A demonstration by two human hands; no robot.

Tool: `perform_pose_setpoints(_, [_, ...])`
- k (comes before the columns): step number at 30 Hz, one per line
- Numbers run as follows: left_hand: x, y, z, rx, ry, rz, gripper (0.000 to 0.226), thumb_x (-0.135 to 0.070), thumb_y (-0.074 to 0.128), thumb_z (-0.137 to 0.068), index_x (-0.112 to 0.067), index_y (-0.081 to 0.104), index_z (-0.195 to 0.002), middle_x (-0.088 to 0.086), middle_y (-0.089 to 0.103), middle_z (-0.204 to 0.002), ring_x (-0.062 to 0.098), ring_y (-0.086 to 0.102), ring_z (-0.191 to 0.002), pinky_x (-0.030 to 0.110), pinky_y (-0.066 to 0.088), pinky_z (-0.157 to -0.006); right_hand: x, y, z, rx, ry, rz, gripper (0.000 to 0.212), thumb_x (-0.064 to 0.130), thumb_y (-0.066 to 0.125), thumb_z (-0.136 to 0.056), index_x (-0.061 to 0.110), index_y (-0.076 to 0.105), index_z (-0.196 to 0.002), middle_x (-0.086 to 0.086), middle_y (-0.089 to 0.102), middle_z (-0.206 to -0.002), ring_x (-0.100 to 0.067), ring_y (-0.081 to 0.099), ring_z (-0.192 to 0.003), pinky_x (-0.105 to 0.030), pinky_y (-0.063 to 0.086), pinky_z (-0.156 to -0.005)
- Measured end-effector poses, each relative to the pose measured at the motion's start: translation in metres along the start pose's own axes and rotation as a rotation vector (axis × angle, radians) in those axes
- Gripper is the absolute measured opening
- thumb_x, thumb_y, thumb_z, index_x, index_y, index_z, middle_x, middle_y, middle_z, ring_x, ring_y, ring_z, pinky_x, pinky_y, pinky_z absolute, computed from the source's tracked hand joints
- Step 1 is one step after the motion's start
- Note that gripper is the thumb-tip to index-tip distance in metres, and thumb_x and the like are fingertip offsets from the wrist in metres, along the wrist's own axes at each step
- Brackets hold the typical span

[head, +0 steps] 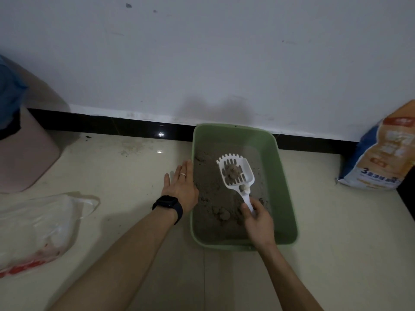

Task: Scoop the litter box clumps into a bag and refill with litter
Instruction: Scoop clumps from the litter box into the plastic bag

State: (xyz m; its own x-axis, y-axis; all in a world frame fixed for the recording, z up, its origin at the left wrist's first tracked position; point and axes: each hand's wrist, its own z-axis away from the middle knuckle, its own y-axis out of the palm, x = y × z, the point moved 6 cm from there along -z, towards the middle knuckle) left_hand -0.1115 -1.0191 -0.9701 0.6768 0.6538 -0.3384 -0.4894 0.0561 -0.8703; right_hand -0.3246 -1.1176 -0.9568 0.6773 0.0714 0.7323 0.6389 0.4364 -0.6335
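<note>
Pink bin (29, 158) with a blue liner stands at the far left, against the wall edge of the floor. Nearer the viewer, a clear plastic bag (40, 230) with red print lies crumpled flat on the floor, well apart from the box. It is probably set there to take the clumps, but its mouth is not held open.

Toward the middle, the left grip (182, 187), a bare hand with a dark watch (168, 206) on the wrist, lies flat with straight fingers against the outer left wall of the green box (284, 194). It holds nothing and seems to be there to stop the box sliding.

The box sits on the floor with its far end against the wall edge. It holds grey-brown litter (208, 198), with lumps showing at the near end.

The right grip (258, 221) is curled round the handle of a white slotted scoop (235, 173), which is raised just over the litter. One clump (232, 171) rests in it. The slots let loose grains fall back, which is likely why the scoop hangs over the box.

At the far right, a sack (381, 158) of fresh litter leans at the wall edge, ready for the refill.
</note>
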Motion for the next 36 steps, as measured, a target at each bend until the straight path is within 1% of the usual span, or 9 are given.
perform_pose_setpoints(12, [0.003,0.000,-0.003,0.011,0.028,-0.051,0.074,-0.037,0.027,-0.102,-0.014,-0.023,-0.152,0.003,-0.011,-0.164,0.019,-0.004,-0.151,0.049,0.004,-0.121,0.003,-0.008,0.007,0.000,0.006,0.005,0.030,0.027,0.058,-0.097,0.019,0.063,-0.126,0.008,0.064,-0.101,-0.013,0.060,-0.093,-0.027,0.041,-0.078])
perform_pose_setpoints(16, [0.018,-0.023,-0.005,0.041,0.133,-0.183,0.070,-0.052,0.022,-0.101,-0.019,-0.008,-0.156,0.000,-0.006,-0.164,0.018,-0.006,-0.150,0.048,-0.001,-0.121,0.024,-0.012,0.010,0.028,-0.057,0.019,0.032,0.028,0.056,-0.098,0.021,0.061,-0.129,0.009,0.065,-0.109,-0.010,0.060,-0.099,-0.028,0.044,-0.083])
perform_pose_setpoints(19, [0.051,-0.057,0.000,0.011,0.186,-0.305,0.062,-0.047,0.024,-0.102,-0.022,0.008,-0.157,0.000,0.001,-0.164,0.019,-0.004,-0.151,0.046,0.001,-0.121,0.054,-0.009,0.014,0.082,-0.146,0.024,0.020,0.027,0.055,-0.099,0.029,0.062,-0.118,0.021,0.064,-0.096,0.004,0.059,-0.088,-0.016,0.043,-0.073])
perform_pose_setpoints(21, [0.089,-0.079,0.011,-0.022,0.160,-0.340,0.061,-0.042,0.032,-0.101,-0.022,0.013,-0.156,0.002,0.005,-0.164,0.021,-0.001,-0.151,0.045,0.005,-0.121,0.078,0.001,0.017,0.132,-0.214,0.044,0.018,0.029,0.055,-0.099,0.033,0.061,-0.115,0.024,0.061,-0.091,0.003,0.059,-0.086,-0.017,0.044,-0.072])
perform_pose_setpoints(23, [0.137,-0.091,0.031,-0.042,0.108,-0.338,0.061,-0.038,0.038,-0.100,-0.022,0.017,-0.155,0.002,0.010,-0.163,0.021,0.004,-0.150,0.042,0.008,-0.122,0.103,0.018,0.024,0.183,-0.282,0.070,0.015,0.029,0.057,-0.098,0.034,0.062,-0.111,0.018,0.064,-0.093,-0.006,0.062,-0.089,-0.027,0.046,-0.075])
perform_pose_setpoints(25, [0.195,-0.095,0.060,-0.073,0.033,-0.295,0.059,-0.035,0.041,-0.099,-0.020,0.025,-0.153,0.004,0.018,-0.161,0.022,0.013,-0.149,0.038,0.014,-0.120,0.124,0.044,0.034,0.279,-0.344,0.061,0.011,0.029,0.057,-0.098,0.039,0.060,-0.101,0.017,0.068,-0.093,-0.006,0.064,-0.088,-0.029,0.047,-0.072])
perform_pose_setpoints(30, [0.333,-0.078,0.162,-0.230,-0.308,-0.087,0.049,-0.029,0.051,-0.089,-0.018,0.050,-0.137,0.011,0.040,-0.150,0.030,0.040,-0.134,0.042,0.036,-0.110,0.156,0.120,0.067,0.501,-0.428,0.080,0.015,0.032,0.055,-0.098,0.038,0.063,-0.110,0.018,0.069,-0.098,-0.003,0.065,-0.088,-0.033,0.053,-0.076])
perform_pose_setpoints(33, [0.387,-0.058,0.214,-0.248,-0.529,-0.048,0.049,-0.037,0.053,-0.088,-0.023,0.053,-0.135,0.016,0.030,-0.154,0.036,0.036,-0.136,0.046,0.032,-0.111,0.172,0.167,0.089,0.586,-0.505,0.204,0.019,0.029,0.056,-0.098,0.040,0.058,-0.112,0.018,0.066,-0.099,0.000,0.061,-0.087,-0.026,0.046,-0.071])
perform_pose_setpoints(36, [0.420,-0.036,0.239,-0.197,-0.622,0.009,0.060,-0.052,0.041,-0.087,-0.033,0.042,-0.145,0.014,0.013,-0.161,0.036,0.022,-0.143,0.046,0.023,-0.117,0.183,0.215,0.110,0.672,-0.562,0.313,0.020,0.031,0.055,-0.098,0.035,0.060,-0.117,0.014,0.067,-0.103,-0.006,0.061,-0.088,-0.026,0.042,-0.072])
